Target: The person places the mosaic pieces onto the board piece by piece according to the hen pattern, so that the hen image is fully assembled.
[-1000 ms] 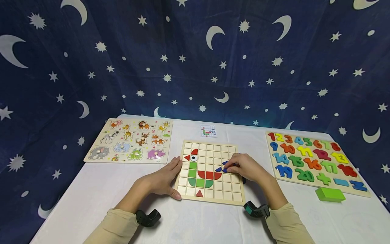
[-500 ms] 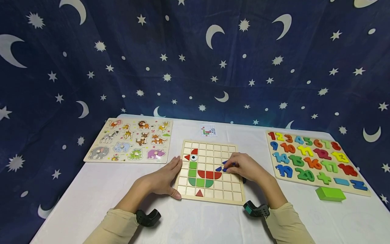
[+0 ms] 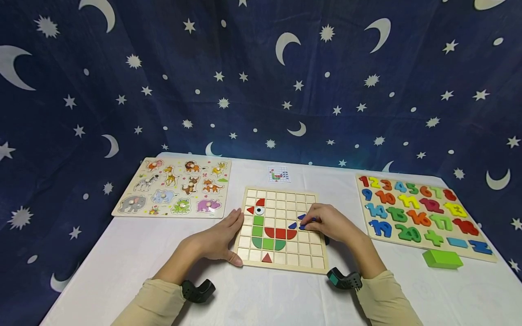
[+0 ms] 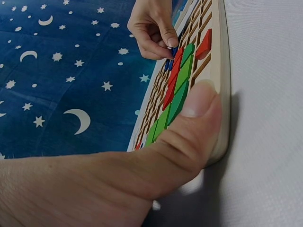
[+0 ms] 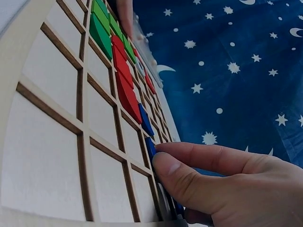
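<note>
A wooden grid board (image 3: 292,258) lies on the white table, with red, green and blue tiles and a round eye tile (image 3: 258,211) laid out like a bird. My left hand (image 3: 218,237) rests along the board's left edge, fingers extended and thumb (image 4: 199,106) at the near corner. Over the board's right half, my right hand (image 3: 331,222) pinches a small blue tile (image 5: 150,147) between thumb and index finger, down at a grid cell. Close by lie another blue tile (image 3: 292,225) and one farther back (image 3: 301,217). The right hand hides some cells.
Behind the board lies a small picture card (image 3: 279,181) showing a similar bird. An animal peg puzzle (image 3: 175,194) is at the left, a number puzzle (image 3: 393,206) at the right. In front of the latter sits a green block (image 3: 442,259). A starry curtain (image 3: 261,81) hangs behind.
Almost nothing differs. My right hand stays over the same cells, its fingertips shifting very slightly with the blue tile; the left hand keeps its place.
</note>
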A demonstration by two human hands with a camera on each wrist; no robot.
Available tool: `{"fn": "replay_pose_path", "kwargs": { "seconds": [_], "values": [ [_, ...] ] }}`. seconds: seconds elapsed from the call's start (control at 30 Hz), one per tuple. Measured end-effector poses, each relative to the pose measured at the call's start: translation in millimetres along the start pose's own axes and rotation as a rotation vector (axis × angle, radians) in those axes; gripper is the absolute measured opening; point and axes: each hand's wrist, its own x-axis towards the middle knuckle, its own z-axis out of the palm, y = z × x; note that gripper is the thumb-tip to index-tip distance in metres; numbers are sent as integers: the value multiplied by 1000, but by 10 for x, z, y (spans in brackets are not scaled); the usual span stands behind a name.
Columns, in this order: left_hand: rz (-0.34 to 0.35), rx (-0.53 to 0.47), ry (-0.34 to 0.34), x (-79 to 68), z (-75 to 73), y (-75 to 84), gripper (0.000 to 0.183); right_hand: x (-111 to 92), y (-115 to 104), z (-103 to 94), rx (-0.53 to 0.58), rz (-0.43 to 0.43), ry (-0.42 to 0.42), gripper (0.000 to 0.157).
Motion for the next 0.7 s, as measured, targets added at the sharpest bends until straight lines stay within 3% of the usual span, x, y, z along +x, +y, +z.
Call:
{"fn": "replay_pose_path", "kwargs": {
  "seconds": [0.17,0.4,0.7],
  "values": [
    [-7,-2,0,10,0,9,123,-6,13,-45,13,36,18,11],
    [2,3,3,22,7,6,123,-70,152,-136,-90,297,229,20],
    [14,1,10,0,6,-5,124,-64,283,-76,-86,411,211,36]
  ]
}}
